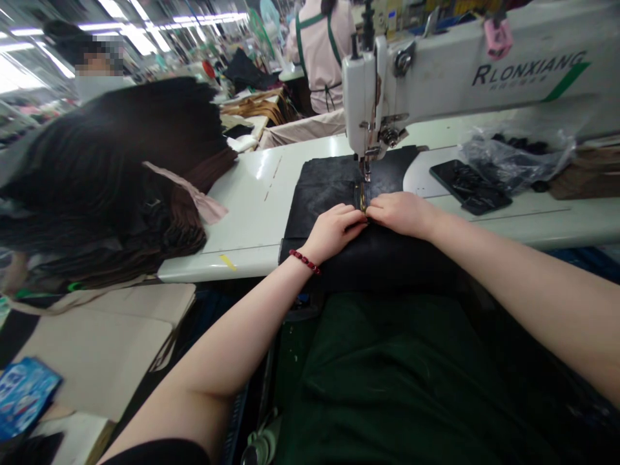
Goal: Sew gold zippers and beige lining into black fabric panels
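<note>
A black fabric piece [322, 194] lies on the white sewing table [252, 213] under the needle [364, 169] of a white sewing machine [436, 71]. My left hand [334, 229], with a red bead bracelet on its wrist, rests on the fabric with fingers curled and pressed down just left of the seam. My right hand [400, 213] lies on the fabric just right of the seam, fingers together, pinching the cloth. Both hands meet right in front of the presser foot.
A tall stack of dark brown fabric [111, 174] tied with a pink strip fills the table's left end. A black phone [469, 186] and a plastic bag [518, 155] lie at right. Other people work behind. A green apron [387, 381] covers my lap.
</note>
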Demonstrator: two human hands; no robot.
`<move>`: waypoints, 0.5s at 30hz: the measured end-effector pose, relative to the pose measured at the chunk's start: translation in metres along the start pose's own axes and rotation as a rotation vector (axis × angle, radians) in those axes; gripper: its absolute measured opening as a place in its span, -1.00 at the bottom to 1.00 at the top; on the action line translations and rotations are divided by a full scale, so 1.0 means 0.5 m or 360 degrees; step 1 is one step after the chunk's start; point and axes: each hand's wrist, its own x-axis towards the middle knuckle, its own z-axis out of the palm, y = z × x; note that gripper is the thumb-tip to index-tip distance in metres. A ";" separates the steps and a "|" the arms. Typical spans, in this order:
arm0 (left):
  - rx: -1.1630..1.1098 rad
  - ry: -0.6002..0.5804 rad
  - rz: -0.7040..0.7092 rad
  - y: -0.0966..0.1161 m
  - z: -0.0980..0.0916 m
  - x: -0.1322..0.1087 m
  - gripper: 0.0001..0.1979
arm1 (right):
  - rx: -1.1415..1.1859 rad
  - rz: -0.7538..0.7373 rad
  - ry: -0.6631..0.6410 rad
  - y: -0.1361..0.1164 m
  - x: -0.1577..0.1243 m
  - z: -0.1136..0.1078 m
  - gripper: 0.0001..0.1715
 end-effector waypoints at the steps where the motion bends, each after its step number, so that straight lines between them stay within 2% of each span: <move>1: 0.0021 -0.0020 0.0034 0.001 0.000 0.000 -0.84 | 0.0011 -0.0020 -0.0027 0.006 -0.001 -0.005 -0.78; 4: 0.0095 -0.0072 0.0119 0.006 0.000 0.000 -0.80 | 0.0058 -0.0036 -0.0073 0.021 -0.015 -0.017 -0.67; 8: 0.0200 -0.0115 0.0195 0.010 -0.003 0.000 -0.76 | 0.0119 0.0049 -0.0018 0.018 -0.055 -0.015 -0.53; 15: 0.0332 -0.0112 0.0214 0.016 -0.001 -0.003 -0.75 | 0.0223 0.0202 0.0298 -0.020 -0.108 0.010 -0.61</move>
